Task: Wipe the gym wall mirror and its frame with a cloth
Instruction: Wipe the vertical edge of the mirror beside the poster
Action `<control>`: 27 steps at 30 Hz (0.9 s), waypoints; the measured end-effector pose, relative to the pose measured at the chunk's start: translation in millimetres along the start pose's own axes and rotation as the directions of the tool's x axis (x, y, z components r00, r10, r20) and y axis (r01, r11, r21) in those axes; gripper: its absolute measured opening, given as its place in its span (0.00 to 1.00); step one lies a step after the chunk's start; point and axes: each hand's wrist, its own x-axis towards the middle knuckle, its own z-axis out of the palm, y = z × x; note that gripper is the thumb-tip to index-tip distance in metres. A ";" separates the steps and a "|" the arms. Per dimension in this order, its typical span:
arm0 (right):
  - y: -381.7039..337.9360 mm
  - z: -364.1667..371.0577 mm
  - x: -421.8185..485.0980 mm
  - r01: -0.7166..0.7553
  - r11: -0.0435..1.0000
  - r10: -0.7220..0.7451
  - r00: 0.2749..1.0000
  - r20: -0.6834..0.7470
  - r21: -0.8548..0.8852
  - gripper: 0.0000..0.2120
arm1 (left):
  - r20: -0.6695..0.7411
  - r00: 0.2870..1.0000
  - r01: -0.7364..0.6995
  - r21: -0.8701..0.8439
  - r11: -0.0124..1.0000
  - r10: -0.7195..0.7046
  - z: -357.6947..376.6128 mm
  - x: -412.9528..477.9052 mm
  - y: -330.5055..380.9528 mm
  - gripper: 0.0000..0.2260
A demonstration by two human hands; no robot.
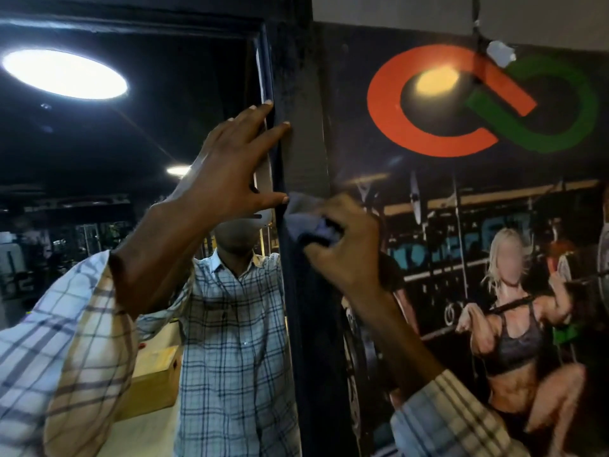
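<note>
The wall mirror (pixel 99 192) fills the left half of the view and reflects a person in a checked shirt. Its dark frame (pixel 298 153) runs vertically down the middle. My left hand (pixel 230 169) is raised with straight, spread fingers, the fingertips touching the mirror's right edge and the frame. My right hand (pixel 342 245) grips a crumpled grey-blue cloth (pixel 304 221) and presses it against the frame, just below my left thumb.
A gym poster (pixel 478 225) with an orange and green logo covers the wall right of the frame. A cable (pixel 476 14) hangs down at the top right. The mirror reflects round ceiling lights, gym equipment and a wooden box (pixel 155 380).
</note>
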 end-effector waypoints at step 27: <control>-15.0 6.2 -114.7 -0.031 0.988 0.063 0.976 0.208 -0.153 0.18 | 0.060 0.996 -0.064 -0.018 0.998 0.065 25.7 -73.4 29.9 0.44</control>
